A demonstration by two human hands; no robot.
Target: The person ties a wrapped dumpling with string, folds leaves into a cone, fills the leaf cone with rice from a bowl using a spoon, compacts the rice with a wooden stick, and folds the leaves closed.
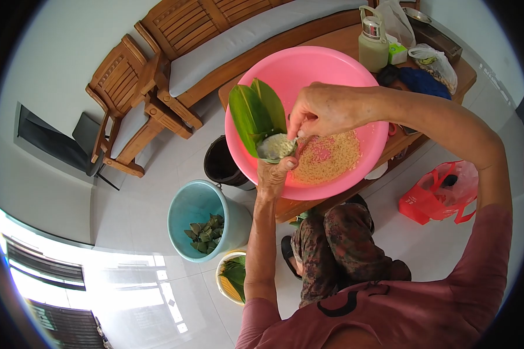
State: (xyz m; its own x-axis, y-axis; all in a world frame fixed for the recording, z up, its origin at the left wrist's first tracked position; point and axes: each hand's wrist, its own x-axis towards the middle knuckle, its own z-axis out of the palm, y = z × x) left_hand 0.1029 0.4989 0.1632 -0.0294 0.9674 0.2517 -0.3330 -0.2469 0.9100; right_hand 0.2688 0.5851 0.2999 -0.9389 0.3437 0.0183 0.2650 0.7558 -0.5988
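Note:
My left hand is closed around the base of a cone of green bamboo leaves, whose long ends stand up to the left. Pale, wet-looking rice fills the cone's mouth. At the cone's right edge my right hand is pinched with its fingers pointing down; whatever is between the fingertips is too small to make out. Both hands are over a large pink basin, with loose rice grains spread across its bottom.
The basin stands on a wooden table. Left of it are a dark bucket, a teal bucket holding several wrapped leaf parcels, and a basket of leaves. A thermos and bags stand behind; a red bag is on the floor.

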